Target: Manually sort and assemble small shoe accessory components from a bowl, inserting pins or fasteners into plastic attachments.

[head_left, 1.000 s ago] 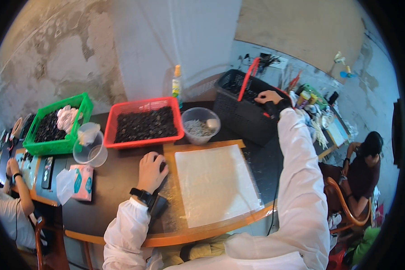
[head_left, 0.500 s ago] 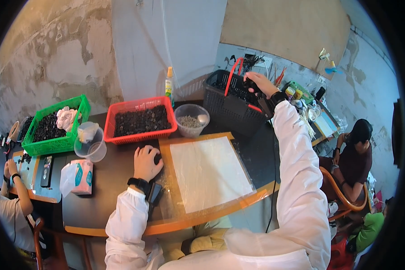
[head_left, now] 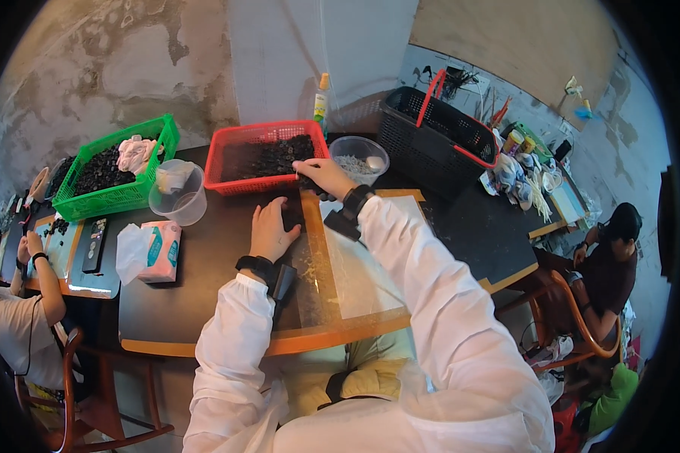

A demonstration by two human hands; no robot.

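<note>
My right hand (head_left: 326, 178) is closed on small dark pieces (head_left: 307, 183), just in front of the right corner of a red basket (head_left: 261, 186). That basket holds many small dark pieces, blurred at the left. Lower, over the table, my left hand (head_left: 270, 232) curls with thumb and fingers round a small dark piece (head_left: 289, 219), hard to make out against the dark tabletop. A white sheet (head_left: 355, 283) lies under my right forearm. Behind my right hand stands a clear tub (head_left: 381, 167) with grey bits and a pale lump in it.
A green basket (head_left: 102, 202) of dark pieces, an empty-looking clear tub (head_left: 185, 208) and a tissue pack (head_left: 161, 253) are at left. A black basket (head_left: 423, 155) and a spray bottle (head_left: 321, 102) stand behind. People sit at left (head_left: 23, 309) and right (head_left: 612, 272).
My right hand has come left from above the black basket to the red basket's corner. My left hand's fingers now point more up and right. The view has shifted.
</note>
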